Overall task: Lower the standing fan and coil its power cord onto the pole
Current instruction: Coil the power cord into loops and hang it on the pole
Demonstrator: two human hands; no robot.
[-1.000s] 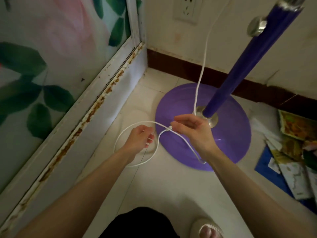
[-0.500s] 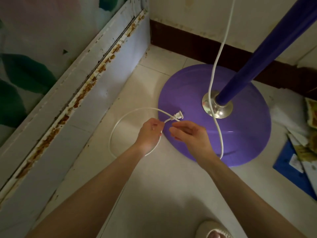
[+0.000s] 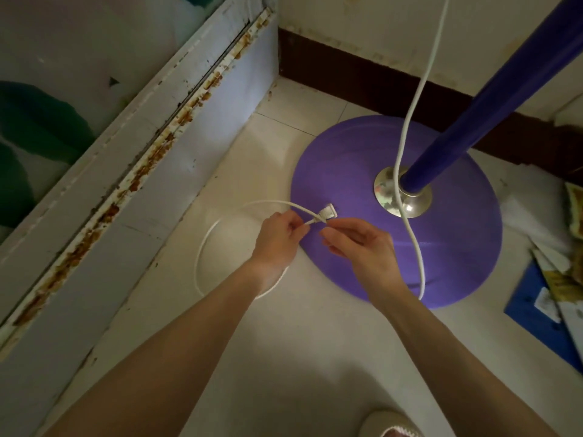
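Note:
The fan's blue pole (image 3: 492, 99) rises from a chrome collar (image 3: 410, 205) on a round purple base (image 3: 457, 247). A white power cord (image 3: 410, 127) hangs down along the pole, passes behind my right wrist and forms a loop (image 3: 202, 247) on the floor to the left. My left hand (image 3: 277, 244) pinches the cord just behind the white plug (image 3: 326, 213). My right hand (image 3: 362, 247) is beside it with fingers loosely curled, its fingertips at the plug. The fan head is out of view.
A rusty sliding-door frame (image 3: 151, 152) runs along the left. A dark skirting board (image 3: 362, 77) lines the back wall. Papers and a blue sheet (image 3: 542, 313) lie at the right. A slippered foot (image 3: 388, 427) shows at the bottom edge.
The view has tilted down and closer to the base. My hands have come together at the plug end, and the floor loop has tightened toward my left hand.

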